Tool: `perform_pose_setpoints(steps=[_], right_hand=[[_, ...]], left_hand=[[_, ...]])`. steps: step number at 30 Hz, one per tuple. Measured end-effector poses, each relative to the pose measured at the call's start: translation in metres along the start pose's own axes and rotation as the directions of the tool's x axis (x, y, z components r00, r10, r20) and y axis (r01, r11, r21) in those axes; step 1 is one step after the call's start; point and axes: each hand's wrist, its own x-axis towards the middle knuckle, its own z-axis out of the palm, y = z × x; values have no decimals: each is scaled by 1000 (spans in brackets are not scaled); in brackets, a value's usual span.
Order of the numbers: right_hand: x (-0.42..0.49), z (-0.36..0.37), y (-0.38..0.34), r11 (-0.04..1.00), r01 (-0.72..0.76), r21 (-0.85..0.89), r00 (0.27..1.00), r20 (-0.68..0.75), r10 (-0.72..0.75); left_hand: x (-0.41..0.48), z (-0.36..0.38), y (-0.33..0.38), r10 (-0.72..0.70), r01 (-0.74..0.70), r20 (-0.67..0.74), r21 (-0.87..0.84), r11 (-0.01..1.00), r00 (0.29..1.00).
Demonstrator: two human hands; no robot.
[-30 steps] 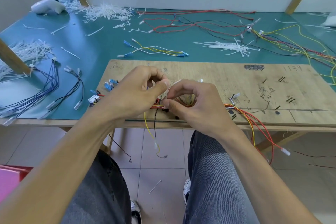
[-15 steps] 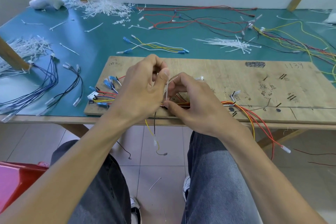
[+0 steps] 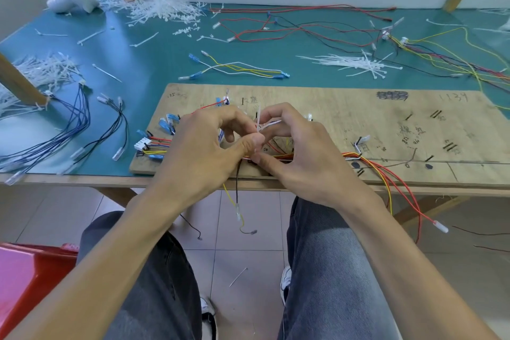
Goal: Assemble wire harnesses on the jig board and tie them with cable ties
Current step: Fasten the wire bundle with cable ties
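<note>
Okay, left hand (image 3: 204, 152) pinches the tie (image 3: 266, 125) between thumb and forefinger. The right hand (image 3: 300, 154) is curled on its other end, thumb against the harness (image 3: 356, 156). All of this sits over the near edge of the board (image 3: 331, 107), mid-length, and the board lies at the tabletop's (image 3: 154, 63) near edge. Likely risks: the tie slips from the pinch before it locks, or the loop closes with a strand left out. The yellow wire (image 3: 229, 196) and black wire (image 3: 237, 182) hang off the near edge and could be missed or snagged. The harness's long axis runs left-right along the board's near edge, with connectors at the left end. The tie's tail points up toward the far edge. Its head is hidden.
</note>
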Motion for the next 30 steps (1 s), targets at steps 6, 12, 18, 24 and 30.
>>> perform_pose_setpoints(steps=[6, 12, 18, 24, 30], right_hand=[[2, 0, 3, 999, 6, 45, 1000, -11, -6], [2, -1, 2, 999, 7, 39, 1000, -3, -7], [3, -1, 2, 998, -11, 68, 1000, -24, 13], [5, -2, 0, 1000, -21, 11, 1000, 6, 21], [3, 0, 1, 998, -32, -46, 999, 15, 33]], left_hand=[[4, 5, 6, -46, 46, -46, -4, 999, 998], [4, 12, 8, -10, 10, -1, 83, 996, 1000], [2, 10, 12, 17, -17, 2, 62, 998, 1000], [7, 20, 17, -49, 49, -132, -8, 999, 990], [5, 19, 13, -15, 10, -158, -27, 1000, 987]])
